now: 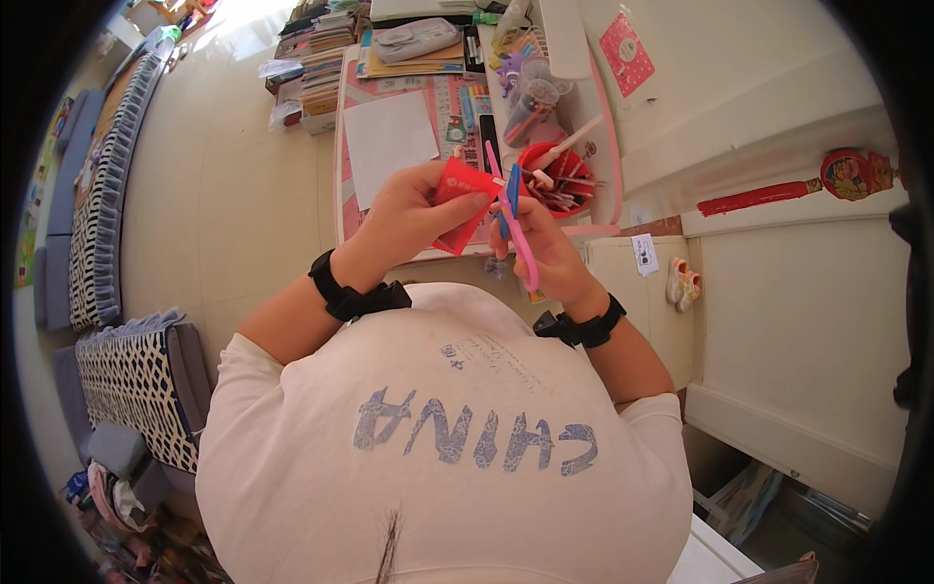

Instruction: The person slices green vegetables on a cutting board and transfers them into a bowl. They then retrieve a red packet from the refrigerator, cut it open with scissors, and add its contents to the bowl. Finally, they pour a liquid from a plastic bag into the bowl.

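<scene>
My left hand (pixel 412 212) pinches a small red packet (pixel 461 182) between thumb and fingers, above the near edge of the desk. The packet bears pale writing and has a jagged end. Pink and blue scissors (pixel 514 219) are in my right hand (pixel 554 252), with fingers at the handles. Their blades meet the packet's right-hand corner, where a small pale patch shows. Whether the blades have cut through there I cannot tell. Beneath the hands lies a pink patterned desktop (pixel 387 84), partly hidden by a white sheet of paper (pixel 390 139).
Right beside the scissors stands a red container (pixel 576 204) of sticks and pens. Behind it are clear cups (pixel 536 98) of pens. Markers (pixel 474 102) and a grey pencil case (pixel 416 40) lie farther back. Stacked books (pixel 328 66) stand left of the desk; a wall borders the right.
</scene>
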Available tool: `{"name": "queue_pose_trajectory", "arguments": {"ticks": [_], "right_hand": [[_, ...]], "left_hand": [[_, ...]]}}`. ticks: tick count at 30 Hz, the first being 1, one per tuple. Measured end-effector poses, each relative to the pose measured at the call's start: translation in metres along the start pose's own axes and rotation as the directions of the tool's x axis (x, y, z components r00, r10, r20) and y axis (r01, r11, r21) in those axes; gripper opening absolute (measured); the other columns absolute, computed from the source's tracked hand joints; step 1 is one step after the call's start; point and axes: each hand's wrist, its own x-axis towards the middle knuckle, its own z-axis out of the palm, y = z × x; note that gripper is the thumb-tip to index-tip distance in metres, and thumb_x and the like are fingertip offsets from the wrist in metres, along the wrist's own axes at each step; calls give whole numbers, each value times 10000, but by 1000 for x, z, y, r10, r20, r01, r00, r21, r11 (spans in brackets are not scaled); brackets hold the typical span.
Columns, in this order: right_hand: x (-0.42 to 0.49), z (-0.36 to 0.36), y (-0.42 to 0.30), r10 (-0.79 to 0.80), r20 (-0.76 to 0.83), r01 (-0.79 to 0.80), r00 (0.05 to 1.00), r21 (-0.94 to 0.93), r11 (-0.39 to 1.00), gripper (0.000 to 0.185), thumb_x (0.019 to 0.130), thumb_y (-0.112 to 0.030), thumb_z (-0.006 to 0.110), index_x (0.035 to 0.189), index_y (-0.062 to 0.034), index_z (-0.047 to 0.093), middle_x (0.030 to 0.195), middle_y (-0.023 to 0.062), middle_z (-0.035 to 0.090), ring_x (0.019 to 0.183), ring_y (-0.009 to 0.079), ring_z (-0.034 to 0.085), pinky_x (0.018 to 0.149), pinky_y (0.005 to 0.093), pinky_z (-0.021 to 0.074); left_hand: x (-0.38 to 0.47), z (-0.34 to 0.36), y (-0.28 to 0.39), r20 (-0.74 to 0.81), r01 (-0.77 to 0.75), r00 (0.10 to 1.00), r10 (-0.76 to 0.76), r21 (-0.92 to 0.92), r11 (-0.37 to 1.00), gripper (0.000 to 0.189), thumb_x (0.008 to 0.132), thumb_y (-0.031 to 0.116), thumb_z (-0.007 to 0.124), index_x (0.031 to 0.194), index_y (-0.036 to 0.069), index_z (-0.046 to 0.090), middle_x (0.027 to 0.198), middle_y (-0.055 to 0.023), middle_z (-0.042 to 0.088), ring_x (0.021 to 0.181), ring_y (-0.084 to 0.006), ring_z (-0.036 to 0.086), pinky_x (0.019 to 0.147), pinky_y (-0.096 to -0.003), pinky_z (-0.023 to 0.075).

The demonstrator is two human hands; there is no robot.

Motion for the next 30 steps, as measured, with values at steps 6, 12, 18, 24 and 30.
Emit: {"name": "queue_pose_trajectory", "arguments": {"ticks": [6, 12, 18, 24, 30], "right_hand": [[3, 0, 1, 25, 42, -27, 999, 48, 998, 599, 821, -84, 692, 1346, -68, 404, 1098, 35, 498, 1016, 132, 498, 887, 302, 435], [4, 1, 2, 67, 22, -67, 998, 2, 998, 574, 828, -90, 685, 1334, -63, 413, 1075, 24, 506, 992, 121, 505, 889, 297, 431], [3, -1, 4, 68, -2, -68, 998, -18, 998, 544, 837, -67, 678, 1320, -54, 427, 1027, 14, 518, 963, 113, 510, 860, 279, 441], [1, -5, 3, 79, 8, -79, 997, -15, 997, 502, 853, -4, 642, 1309, -50, 437, 1037, 14, 531, 910, 77, 509, 774, 221, 450], [-1, -9, -1, 81, 11, -80, 997, -88, 993, 468, 861, -16, 632, 1288, -51, 443, 1037, 8, 528, 869, 67, 507, 751, 225, 443]], "left_hand": [[0, 2, 3, -60, 6, 998, -4, 39, 999, 223, 877, 199, 698, 994, 9, 692, 794, -11, 661, 697, -48, 575, 605, -219, 475], [2, 0, 1, -84, 20, 996, -16, 45, 999, 235, 871, 221, 715, 972, 9, 693, 767, -14, 667, 671, -50, 580, 588, -222, 477], [3, -3, 1, -63, 37, 997, -34, 52, 998, 236, 873, 230, 722, 964, 14, 698, 769, -12, 672, 669, -50, 583, 588, -224, 480], [4, -3, 4, -45, 35, 998, -32, 66, 997, 221, 888, 220, 702, 971, 15, 701, 769, -13, 673, 665, -53, 584, 593, -225, 484], [4, -3, 5, -26, 64, 998, -62, 77, 995, 179, 911, 209, 697, 947, 35, 676, 750, 35, 624, 639, -20, 530, 553, -191, 429]]}}
